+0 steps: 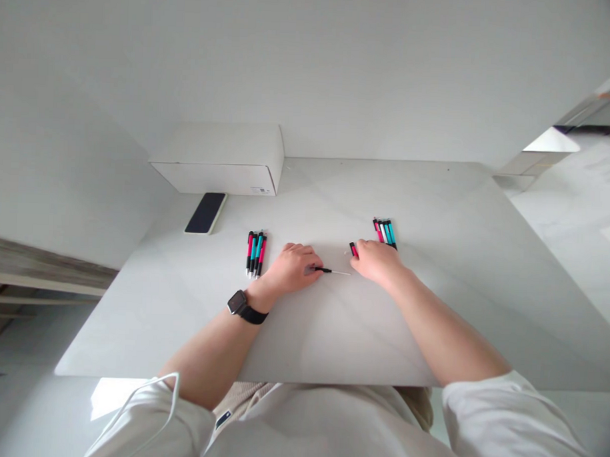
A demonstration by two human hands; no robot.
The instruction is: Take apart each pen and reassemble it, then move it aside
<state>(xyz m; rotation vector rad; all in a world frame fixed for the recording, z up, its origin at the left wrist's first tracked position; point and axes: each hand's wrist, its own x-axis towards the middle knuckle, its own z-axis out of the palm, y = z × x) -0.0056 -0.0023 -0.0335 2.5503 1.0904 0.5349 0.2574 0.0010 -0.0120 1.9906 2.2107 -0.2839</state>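
Note:
My left hand (293, 267) is closed around a pen part; its black end (325, 270) pokes out to the right, with a thin pale refill (341, 274) sticking out of it. A short way off, my right hand (376, 260) is closed on a pink and black pen barrel (353, 250), and its fingers hide much of it. Beside my left hand lies a row of several pink, teal and black pens (256, 253). Just beyond my right hand is another group of several pens (385, 231) in pink, white and teal, partly covered by the hand.
A white box (217, 177) stands at the back left against the wall. In front of it lies a phone (205, 213) with a dark screen. The white table (331, 349) ends close to my body. A white cable (174, 397) hangs over my left sleeve.

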